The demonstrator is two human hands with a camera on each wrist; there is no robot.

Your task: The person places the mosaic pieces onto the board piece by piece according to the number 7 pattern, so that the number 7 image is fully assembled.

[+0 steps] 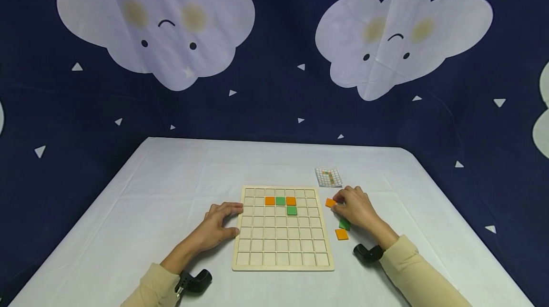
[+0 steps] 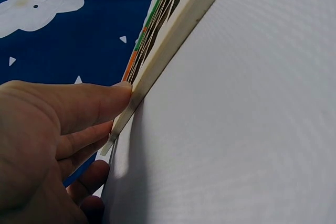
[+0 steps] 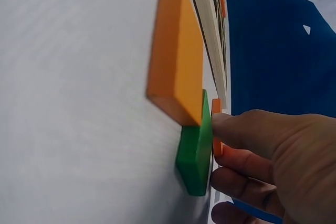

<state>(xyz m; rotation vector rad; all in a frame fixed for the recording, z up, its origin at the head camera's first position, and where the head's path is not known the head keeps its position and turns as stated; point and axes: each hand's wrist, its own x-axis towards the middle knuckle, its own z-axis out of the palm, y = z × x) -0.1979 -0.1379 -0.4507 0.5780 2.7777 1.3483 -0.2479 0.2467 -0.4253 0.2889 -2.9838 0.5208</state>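
Left hand [image 1: 213, 229], thumb and fingers spread, touches left edge of gridded board [image 1: 282, 246] on tabletop [image 1: 171, 178], four tiles [image 1: 280, 200] in upper cells, orange tile [image 1: 330, 202] just right of board pinched by right hand [image 1: 357, 208].

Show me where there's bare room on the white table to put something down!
The white table is bare left of the left hand, and between the board and the blue backdrop. Crowded: right of the board, where the right hand, two orange tiles and a green tile bunch together.
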